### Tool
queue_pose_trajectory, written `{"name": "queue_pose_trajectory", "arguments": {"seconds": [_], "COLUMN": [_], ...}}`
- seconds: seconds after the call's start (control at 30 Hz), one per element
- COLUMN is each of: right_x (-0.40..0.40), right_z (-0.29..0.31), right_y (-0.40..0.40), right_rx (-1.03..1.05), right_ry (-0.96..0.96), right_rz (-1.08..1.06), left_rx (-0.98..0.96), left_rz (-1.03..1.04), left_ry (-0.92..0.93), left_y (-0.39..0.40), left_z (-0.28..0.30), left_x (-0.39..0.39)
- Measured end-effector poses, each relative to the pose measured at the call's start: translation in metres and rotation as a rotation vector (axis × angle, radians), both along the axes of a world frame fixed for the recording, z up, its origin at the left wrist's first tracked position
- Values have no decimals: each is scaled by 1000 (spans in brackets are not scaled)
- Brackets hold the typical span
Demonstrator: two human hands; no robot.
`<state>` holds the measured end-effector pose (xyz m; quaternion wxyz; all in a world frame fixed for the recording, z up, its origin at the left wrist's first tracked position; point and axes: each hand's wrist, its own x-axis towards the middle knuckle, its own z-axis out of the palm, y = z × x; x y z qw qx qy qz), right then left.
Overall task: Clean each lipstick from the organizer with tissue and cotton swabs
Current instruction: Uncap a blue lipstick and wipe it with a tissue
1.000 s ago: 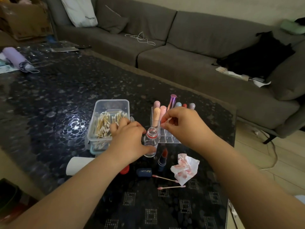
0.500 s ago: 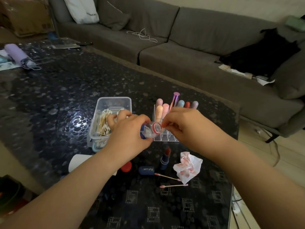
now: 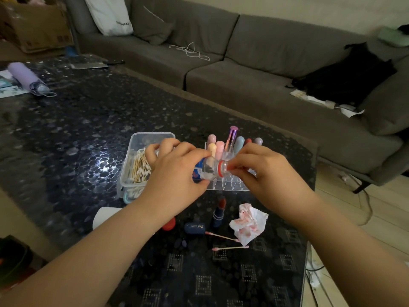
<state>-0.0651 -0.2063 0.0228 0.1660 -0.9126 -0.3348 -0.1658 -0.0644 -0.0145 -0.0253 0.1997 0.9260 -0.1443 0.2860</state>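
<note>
Both hands busy — my left hand (image 3: 174, 173) is gripping a small clear plastic bottle (image 3: 207, 168) tipped sideways, my right hand (image 3: 263, 171) pinching something at its mouth | risk: liquid spilling over the clear acrylic organizer (image 3: 230, 185) | uncapped red lipstick (image 3: 220, 210) standing on the dark glass table (image 3: 88, 120), navy casing — smeared.

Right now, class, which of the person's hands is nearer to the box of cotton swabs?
Left. The left hand is right beside the box of cotton swabs; the right hand is farther off, over the lipstick organizer.

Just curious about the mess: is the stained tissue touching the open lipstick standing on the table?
Apart. The head view shows dark table between the crumpled tissue and the lipstick.
</note>
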Motion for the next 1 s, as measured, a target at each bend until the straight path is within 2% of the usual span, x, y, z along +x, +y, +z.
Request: {"name": "queue_pose_trajectory", "arguments": {"seconds": [0.13,0.27,0.4,0.57,0.7,0.83,1.0], "right_x": [-2,-4,-5,-16,-26,-34,-41], "right_z": [0,4,6,-2,-9,-17,-22], "right_y": [-2,-5,-10,-15,-18,-19,-21], "right_rx": [3,-61,-63,16,197,335,503], "right_ry": [-16,-114,-145,-43,110,284,380], "right_rz": [-34,-59,-145,-250,-389,-462,-529], "left_rx": [6,-26,-215,-295,-334,-371,-421], "left_rz": [9,20,0,44,79,73,82], "left_ry": [8,135,334,525,597,624,590], "left_y": [-2,-8,-13,-17,-14,-14,-12], "left_z": [1,6,1,-11,-21,-28,-26], "left_x": [0,-4,-8,-8,-8,-12,-23]}}
